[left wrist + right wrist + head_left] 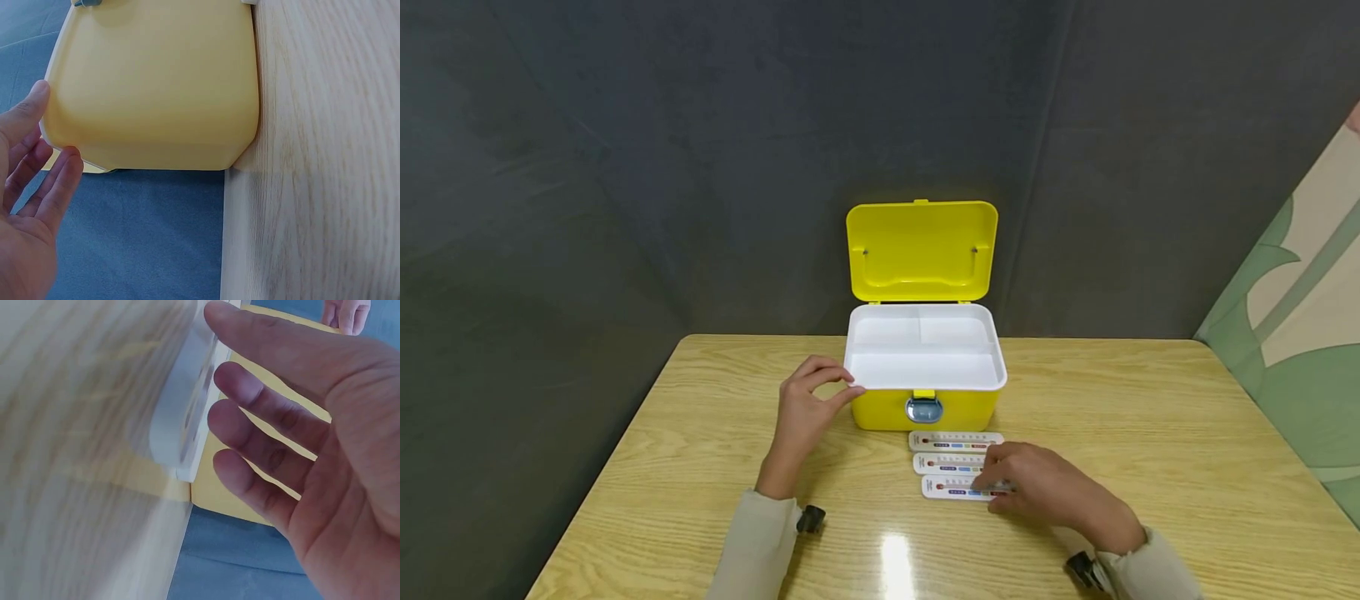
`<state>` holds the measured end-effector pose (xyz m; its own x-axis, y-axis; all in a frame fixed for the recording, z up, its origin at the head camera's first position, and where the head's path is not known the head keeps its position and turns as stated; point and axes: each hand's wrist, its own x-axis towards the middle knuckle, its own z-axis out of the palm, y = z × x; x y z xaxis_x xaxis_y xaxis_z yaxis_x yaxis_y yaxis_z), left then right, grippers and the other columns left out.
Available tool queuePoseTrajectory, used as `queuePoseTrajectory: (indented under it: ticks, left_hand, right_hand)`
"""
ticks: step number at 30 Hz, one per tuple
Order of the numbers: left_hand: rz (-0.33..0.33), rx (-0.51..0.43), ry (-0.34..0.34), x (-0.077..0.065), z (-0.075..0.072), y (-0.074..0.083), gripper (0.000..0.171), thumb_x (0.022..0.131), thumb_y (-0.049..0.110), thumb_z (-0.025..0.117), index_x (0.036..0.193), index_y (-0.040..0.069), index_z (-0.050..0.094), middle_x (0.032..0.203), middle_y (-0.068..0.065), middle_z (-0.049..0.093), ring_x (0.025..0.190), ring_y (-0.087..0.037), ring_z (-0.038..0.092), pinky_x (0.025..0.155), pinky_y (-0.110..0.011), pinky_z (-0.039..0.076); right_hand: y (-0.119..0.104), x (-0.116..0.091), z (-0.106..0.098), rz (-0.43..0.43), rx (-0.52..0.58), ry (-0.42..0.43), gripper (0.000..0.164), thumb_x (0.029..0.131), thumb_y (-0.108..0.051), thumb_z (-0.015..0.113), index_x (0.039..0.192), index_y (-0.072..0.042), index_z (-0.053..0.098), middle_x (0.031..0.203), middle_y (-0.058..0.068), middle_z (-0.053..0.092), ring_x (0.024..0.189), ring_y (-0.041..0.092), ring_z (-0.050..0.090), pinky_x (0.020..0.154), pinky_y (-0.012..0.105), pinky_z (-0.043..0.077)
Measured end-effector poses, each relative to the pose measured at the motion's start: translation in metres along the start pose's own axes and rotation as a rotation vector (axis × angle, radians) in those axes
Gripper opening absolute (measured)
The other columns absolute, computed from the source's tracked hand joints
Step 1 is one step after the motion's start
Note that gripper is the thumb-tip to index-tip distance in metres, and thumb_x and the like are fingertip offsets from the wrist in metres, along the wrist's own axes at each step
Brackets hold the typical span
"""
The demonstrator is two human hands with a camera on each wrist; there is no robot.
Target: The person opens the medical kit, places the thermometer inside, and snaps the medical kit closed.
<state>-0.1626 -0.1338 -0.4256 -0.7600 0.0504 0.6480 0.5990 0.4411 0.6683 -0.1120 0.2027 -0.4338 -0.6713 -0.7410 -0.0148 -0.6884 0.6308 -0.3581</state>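
A yellow box (880,410) stands with its lid (922,250) raised, showing a white tray (925,369) with three compartments. My left hand (805,408) pinches the tray's front left corner between thumb and fingertips. In front of the box, three white strip thermometers lie in a stack of rows: the far thermometer (957,441), the middle thermometer (946,463) and the near thermometer (951,488). Over their right ends hovers my right hand (1048,487), fingers loosely bent. In the right wrist view its thumb (250,328) is right at the edge of a thermometer (172,415), the other fingers spread beside it.
The wooden table (715,433) runs up to a dark grey cloth backdrop (737,167). A blue-grey latch (923,409) hangs on the box's front. On the right is a panel with green leaf shapes (1300,392).
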Motion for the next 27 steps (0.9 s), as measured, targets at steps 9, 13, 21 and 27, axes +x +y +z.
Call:
queuePoseTrajectory:
  ticks: [9, 13, 21, 27]
  left_hand:
    - [0.021, 0.013, 0.023, 0.000, 0.002, -0.001, 0.018, 0.068, 0.008, 0.089, 0.083, 0.008, 0.078, 0.092, -0.008, 0.068, 0.087, -0.025, 0.065, 0.080, -0.034, 0.058]
    - [0.020, 0.014, 0.015, -0.002, 0.002, -0.001, 0.018, 0.069, 0.009, 0.089, 0.083, 0.009, 0.078, 0.092, -0.005, 0.068, 0.086, -0.024, 0.065, 0.077, -0.036, 0.059]
    - [0.021, 0.001, 0.009, -0.003, 0.001, -0.002, 0.016, 0.071, 0.011, 0.088, 0.083, 0.011, 0.078, 0.092, -0.003, 0.068, 0.087, -0.020, 0.064, 0.083, -0.025, 0.057]
    - [0.029, -0.003, 0.007, -0.002, 0.001, -0.003, 0.015, 0.073, 0.010, 0.087, 0.084, 0.009, 0.078, 0.092, -0.005, 0.067, 0.086, -0.021, 0.063, 0.078, -0.028, 0.057]
  right_hand:
    - [-0.008, 0.004, 0.007, -0.064, -0.028, 0.026, 0.027, 0.083, -0.023, 0.081, 0.109, -0.025, 0.077, 0.098, -0.011, 0.066, 0.081, -0.001, 0.052, 0.069, 0.022, 0.051]
    - [-0.010, 0.002, 0.008, -0.003, -0.080, 0.026, 0.035, 0.079, -0.025, 0.084, 0.113, -0.025, 0.075, 0.110, -0.006, 0.068, 0.096, 0.010, 0.063, 0.083, 0.033, 0.058]
    - [-0.010, 0.002, 0.010, 0.045, -0.073, 0.011, 0.039, 0.077, -0.026, 0.086, 0.114, -0.023, 0.074, 0.116, -0.003, 0.068, 0.107, 0.019, 0.066, 0.091, 0.041, 0.058]
    - [-0.008, -0.001, 0.005, 0.058, -0.022, -0.022, 0.045, 0.074, -0.028, 0.088, 0.116, -0.025, 0.073, 0.115, -0.006, 0.064, 0.102, 0.012, 0.061, 0.087, 0.035, 0.058]
